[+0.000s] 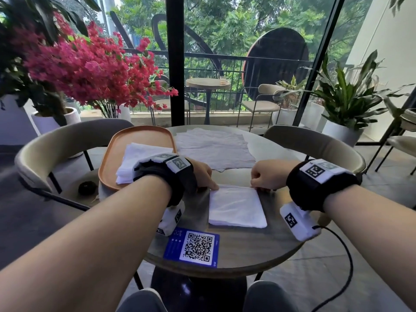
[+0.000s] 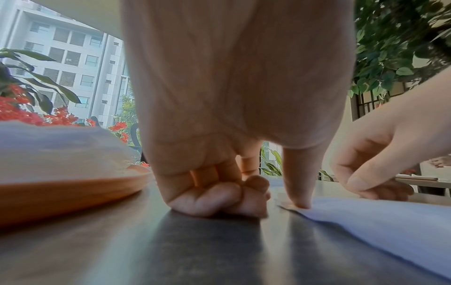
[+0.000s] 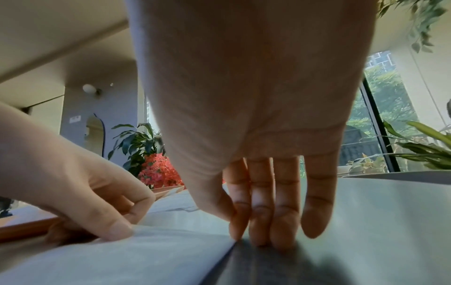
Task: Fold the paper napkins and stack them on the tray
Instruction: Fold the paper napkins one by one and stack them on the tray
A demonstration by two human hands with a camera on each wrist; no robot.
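Note:
A folded white napkin (image 1: pixel 236 207) lies on the round table (image 1: pixel 243 251) in front of me. My left hand (image 1: pixel 210 184) is at its far left corner: the thumb (image 2: pixel 299 202) presses the corner down, and the other fingers are curled on the table beside it. At the far right corner my right hand (image 1: pixel 256 186) stands with straight fingers (image 3: pixel 261 227), tips down at the napkin's edge (image 3: pixel 171 250). The orange tray (image 1: pixel 108 158) at the left holds a stack of folded napkins (image 1: pixel 137 161).
Unfolded napkins (image 1: pixel 213 147) lie spread at the table's far side, behind both hands. A blue QR card (image 1: pixel 193 246) sits near the front edge. Beige chairs (image 1: pixel 51 149) ring the table, and potted plants and a window stand beyond.

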